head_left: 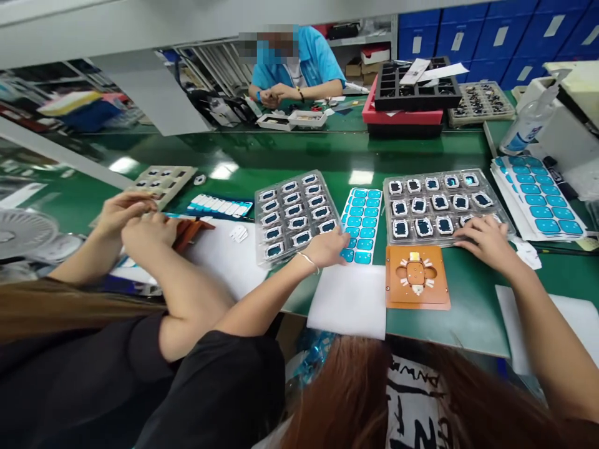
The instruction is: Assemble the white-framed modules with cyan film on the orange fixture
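Observation:
My left hand, with a bracelet at the wrist, reaches between a clear tray of white-framed dark parts and a sheet of blue stickers. Its fingers are bent together at the sheet's left edge; whatever is in them is hidden. Over the lower right corner of a second clear tray lies my right hand, its fingers stretched and apart, touching the parts there. Between the hands, near the table edge, sits an orange fixture plate with a rounded recess and white pieces around it.
A white foam sheet lies left of the fixture. More blue sticker sheets are stacked at right by a pump bottle. A co-worker's hands work close by on my left. Another person in blue sits opposite, beside stacked trays.

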`<state>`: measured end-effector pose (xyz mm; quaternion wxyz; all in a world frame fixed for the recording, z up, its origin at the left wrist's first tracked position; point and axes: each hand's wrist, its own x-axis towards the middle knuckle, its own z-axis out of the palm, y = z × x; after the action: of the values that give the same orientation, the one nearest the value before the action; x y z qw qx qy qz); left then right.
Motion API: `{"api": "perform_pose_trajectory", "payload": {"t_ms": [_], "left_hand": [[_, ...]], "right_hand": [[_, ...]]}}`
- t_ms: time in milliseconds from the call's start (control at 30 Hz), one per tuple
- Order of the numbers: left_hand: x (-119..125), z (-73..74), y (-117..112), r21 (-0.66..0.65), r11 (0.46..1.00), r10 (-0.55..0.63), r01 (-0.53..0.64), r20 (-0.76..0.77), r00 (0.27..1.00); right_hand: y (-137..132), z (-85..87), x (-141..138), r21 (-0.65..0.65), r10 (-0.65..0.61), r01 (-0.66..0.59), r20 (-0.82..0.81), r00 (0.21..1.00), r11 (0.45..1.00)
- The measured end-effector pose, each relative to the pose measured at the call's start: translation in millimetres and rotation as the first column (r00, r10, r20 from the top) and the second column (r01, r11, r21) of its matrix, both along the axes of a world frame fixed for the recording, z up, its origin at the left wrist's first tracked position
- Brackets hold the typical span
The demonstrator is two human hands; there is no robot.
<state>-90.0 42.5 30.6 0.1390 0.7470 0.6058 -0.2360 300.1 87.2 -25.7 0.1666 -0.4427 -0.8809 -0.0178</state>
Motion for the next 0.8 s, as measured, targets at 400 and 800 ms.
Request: {"api": "perform_pose_trajectory", "payload": {"t_ms": [400, 800], "left_hand": [[-3.2, -0.6, 1.2, 0.028, 0.999, -0.022, 0.020, 0.066, 0.998], [33.4, 20.2, -56.9, 0.372, 0.926, -0.084, -0.063, 0.365, 0.927]], "right_hand": [[-24.2, -0.8, -41.8, 0.019, -0.037, 0.036, 0.027, 0.999, 0.999], [-30.4, 1.0, -39.7, 0.071, -0.039, 0.037, 0.033, 0.999, 0.997]]}}
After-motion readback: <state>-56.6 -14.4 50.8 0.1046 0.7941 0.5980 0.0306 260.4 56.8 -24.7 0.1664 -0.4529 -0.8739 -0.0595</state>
